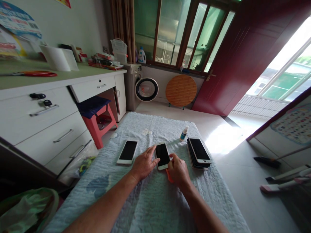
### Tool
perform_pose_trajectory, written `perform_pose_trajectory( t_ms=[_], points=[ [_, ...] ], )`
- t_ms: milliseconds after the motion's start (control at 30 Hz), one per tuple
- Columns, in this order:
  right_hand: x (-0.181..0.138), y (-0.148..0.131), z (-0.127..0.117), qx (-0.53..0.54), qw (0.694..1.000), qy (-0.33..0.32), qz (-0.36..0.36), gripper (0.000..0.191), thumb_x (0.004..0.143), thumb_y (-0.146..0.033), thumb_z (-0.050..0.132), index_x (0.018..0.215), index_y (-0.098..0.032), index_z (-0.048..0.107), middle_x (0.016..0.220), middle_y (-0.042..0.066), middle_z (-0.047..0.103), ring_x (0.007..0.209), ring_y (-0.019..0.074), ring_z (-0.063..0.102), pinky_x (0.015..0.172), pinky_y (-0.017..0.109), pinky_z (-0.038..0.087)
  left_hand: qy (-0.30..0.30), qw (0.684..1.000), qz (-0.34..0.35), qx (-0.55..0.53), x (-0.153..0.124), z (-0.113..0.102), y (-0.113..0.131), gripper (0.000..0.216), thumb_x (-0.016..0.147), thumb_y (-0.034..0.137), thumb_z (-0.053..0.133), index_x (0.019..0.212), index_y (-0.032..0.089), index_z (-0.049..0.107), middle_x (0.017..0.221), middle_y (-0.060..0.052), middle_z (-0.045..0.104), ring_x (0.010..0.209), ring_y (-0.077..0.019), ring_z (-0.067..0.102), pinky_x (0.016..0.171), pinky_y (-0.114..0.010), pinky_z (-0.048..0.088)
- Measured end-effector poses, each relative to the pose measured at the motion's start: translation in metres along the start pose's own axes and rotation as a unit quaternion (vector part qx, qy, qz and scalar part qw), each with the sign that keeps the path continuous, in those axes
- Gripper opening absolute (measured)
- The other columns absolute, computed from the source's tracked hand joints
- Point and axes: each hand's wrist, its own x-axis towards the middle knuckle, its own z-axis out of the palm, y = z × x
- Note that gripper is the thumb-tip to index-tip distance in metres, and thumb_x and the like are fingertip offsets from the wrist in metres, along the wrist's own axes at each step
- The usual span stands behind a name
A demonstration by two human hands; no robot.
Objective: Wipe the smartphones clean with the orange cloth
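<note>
A white-framed smartphone with a dark screen lies on the cloth-covered table in front of me. My left hand holds it at the left edge, its fingertips by the upper corner and its thumb over the screen. At the phone's right edge my right hand is closed, with an orange cloth showing below its fingers. Another white smartphone lies to the left of my left hand. To the right is a stack of phones, a white one on top. A small spray bottle stands behind the stack.
A pale blue quilted cover spreads over the table. Beyond are a red stool, a white desk with scissors on top, a washing machine with its door open, and a round wooden tabletop.
</note>
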Motion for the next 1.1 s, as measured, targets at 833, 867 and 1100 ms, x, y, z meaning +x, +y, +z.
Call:
perform_pose_trajectory(
  t_ms=[833, 867, 1100],
  points=[
    [-0.010, -0.026, 0.012, -0.179, 0.979, 0.009, -0.099, 0.058, 0.086, -0.042, 0.059, 0.136, -0.017, 0.046, 0.118, 0.013, 0.058, 0.106, 0.0278, 0.052, 0.090, 0.036, 0.037, -0.033, 0.999, 0.004, -0.002, -0.001, -0.001, -0.001, 0.053, 0.090, 0.020, 0.045, 0.143, 0.018, 0.040, 0.142, -0.010, 0.054, 0.130, -0.0210, 0.051, 0.109, -0.035, 0.039],
    [-0.009, -0.025, 0.012, -0.181, 0.979, 0.007, -0.090, 0.059, 0.085, -0.042, 0.060, 0.137, -0.017, 0.046, 0.116, 0.014, 0.058, 0.104, 0.0283, 0.052, 0.090, 0.036, 0.037, -0.031, 1.000, 0.003, 0.000, -0.001, -0.001, 0.000, 0.054, 0.089, 0.019, 0.045, 0.143, 0.019, 0.040, 0.141, -0.010, 0.054, 0.129, -0.0210, 0.052, 0.109, -0.035, 0.040],
    [-0.004, -0.026, 0.010, -0.193, 0.979, 0.011, -0.061, 0.061, 0.077, -0.035, 0.063, 0.135, -0.020, 0.047, 0.105, 0.012, 0.060, 0.100, 0.0292, 0.051, 0.088, 0.038, 0.034, -0.020, 1.000, 0.001, -0.001, 0.000, 0.000, -0.001, 0.053, 0.090, 0.018, 0.044, 0.143, 0.017, 0.040, 0.142, -0.011, 0.053, 0.130, -0.0209, 0.051, 0.109, -0.035, 0.040]
  ],
)
